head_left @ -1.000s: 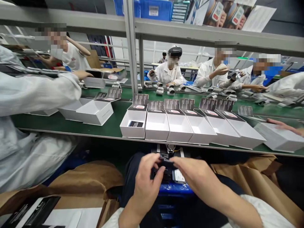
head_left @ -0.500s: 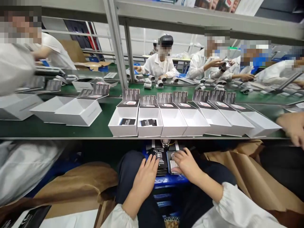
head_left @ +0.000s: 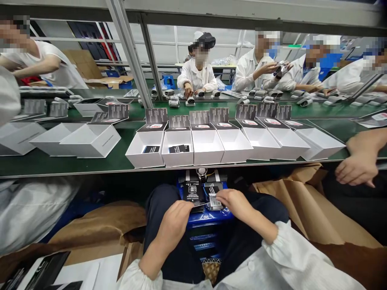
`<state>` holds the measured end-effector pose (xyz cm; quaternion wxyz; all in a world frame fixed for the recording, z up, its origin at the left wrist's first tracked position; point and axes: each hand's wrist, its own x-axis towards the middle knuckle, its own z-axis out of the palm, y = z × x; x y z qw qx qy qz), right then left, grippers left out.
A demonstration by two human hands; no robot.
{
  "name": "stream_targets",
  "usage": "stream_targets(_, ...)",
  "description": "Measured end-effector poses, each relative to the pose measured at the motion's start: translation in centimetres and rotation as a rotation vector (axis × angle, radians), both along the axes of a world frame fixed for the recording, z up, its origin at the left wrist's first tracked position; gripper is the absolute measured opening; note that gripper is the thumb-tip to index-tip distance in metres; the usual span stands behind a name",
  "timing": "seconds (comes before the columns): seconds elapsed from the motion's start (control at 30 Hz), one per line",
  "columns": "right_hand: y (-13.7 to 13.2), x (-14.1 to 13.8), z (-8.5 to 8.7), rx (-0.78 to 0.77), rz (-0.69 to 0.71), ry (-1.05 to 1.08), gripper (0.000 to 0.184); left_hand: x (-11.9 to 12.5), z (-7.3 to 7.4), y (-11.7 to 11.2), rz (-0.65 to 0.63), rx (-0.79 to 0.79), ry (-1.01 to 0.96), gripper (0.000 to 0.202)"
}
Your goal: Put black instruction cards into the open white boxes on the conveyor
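My left hand (head_left: 175,219) is curled at the left edge of a stack of black booklets (head_left: 192,192) that lies in a blue bin (head_left: 208,217) on my lap. My right hand (head_left: 234,201) pinches a small card (head_left: 214,200) at the right side of the same stack. Just beyond, a row of open white boxes (head_left: 208,147) stands on the green conveyor belt (head_left: 54,161). The two leftmost boxes of the row each hold a black booklet (head_left: 179,148). The others show only white inside.
More open white boxes (head_left: 90,139) sit on the belt at left. A co-worker's hand (head_left: 356,167) rests at the belt's right end, a white sleeve (head_left: 9,96) at far left. Several people work across the line. Brown paper bags (head_left: 99,225) flank my knees.
The view has tilted down and the boxes have shifted left. Both my hands have drawn back slightly on the stack; my right now pinches a card. A second box gained a booklet a second ago.
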<state>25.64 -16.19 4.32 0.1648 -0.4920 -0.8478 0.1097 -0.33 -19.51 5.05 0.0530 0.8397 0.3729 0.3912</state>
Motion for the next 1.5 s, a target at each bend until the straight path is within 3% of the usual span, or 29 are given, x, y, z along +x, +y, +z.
stream_targets(0.13, -2.4, -0.8, 7.4, 0.098, 0.079, 0.219, 0.028, 2.6, 4.0, 0.1, -0.057, 0.070, -0.107, 0.028)
stream_targets(0.23, -2.2, -2.0, 11.4, 0.366, 0.183, 0.197, 0.029, 3.6, 6.3, 1.4, 0.069, 0.189, -0.244, 0.034)
stream_targets(0.3, 0.4, -2.3, 12.6, 0.580, 0.117, 0.158, 0.028, 3.3, 6.3, 2.4, 0.207, 0.203, -0.317, 0.034)
stream_targets(0.4, 5.9, -1.8, 12.7, 0.698, 0.011, 0.060, 0.028, 2.0, 3.3, 3.6, 0.229, 0.049, -0.150, 0.032)
stream_targets(0.5, 8.6, -1.0, 10.9, 0.667, 0.026, -0.035, 0.025, 0.8, -1.7, 3.5, 0.148, -0.145, 0.248, 0.041)
stream_targets(0.57, 7.6, -0.7, 8.3, 0.637, 0.041, -0.028, 0.019, 0.4, -4.4, 3.0, 0.144, -0.217, 0.456, 0.050)
stream_targets(0.63, 5.2, -0.5, 4.8, 0.545, 0.073, -0.040, 0.013, 0.2, -5.8, 2.3, 0.142, -0.249, 0.568, 0.057)
stream_targets(0.7, 2.6, -0.3, 0.8, 0.392, 0.100, -0.135, 0.012, -0.1, -6.0, 1.9, 0.135, -0.244, 0.582, 0.059)
stream_targets(0.8, -0.1, -0.1, -4.4, 0.242, 0.103, -0.278, 0.019, -0.6, -5.2, 1.6, 0.124, -0.153, 0.504, 0.055)
stream_targets(0.87, -0.7, -0.2, -6.1, 0.220, 0.115, -0.305, 0.016, -0.7, -4.3, 1.3, 0.106, -0.043, 0.422, 0.050)
stream_targets(0.97, -0.5, -0.4, -6.1, 0.183, 0.150, -0.322, 0.021, -0.5, -2.6, 0.4, 0.107, 0.068, 0.250, 0.046)
stream_targets(1.13, 0.8, -0.1, -2.8, -0.055, 0.101, -0.238, 0.017, 0.7, 0.0, -1.6, 0.006, 0.060, 0.067, 0.037)
stream_targets(1.27, -1.0, 0.1, 2.5, -0.089, 0.053, 0.034, 0.022, 2.2, 1.8, -2.0, -0.095, -0.002, -0.009, 0.034)
stream_targets(1.4, -4.3, -0.1, 8.7, 0.099, 0.190, 0.141, 0.027, 4.8, 4.7, -1.0, -0.091, 0.094, -0.147, 0.035)
stream_targets(1.5, -2.7, 1.3, 11.7, 0.478, 0.154, 0.088, 0.029, 5.8, 6.1, 0.4, 0.021, 0.188, -0.251, 0.035)
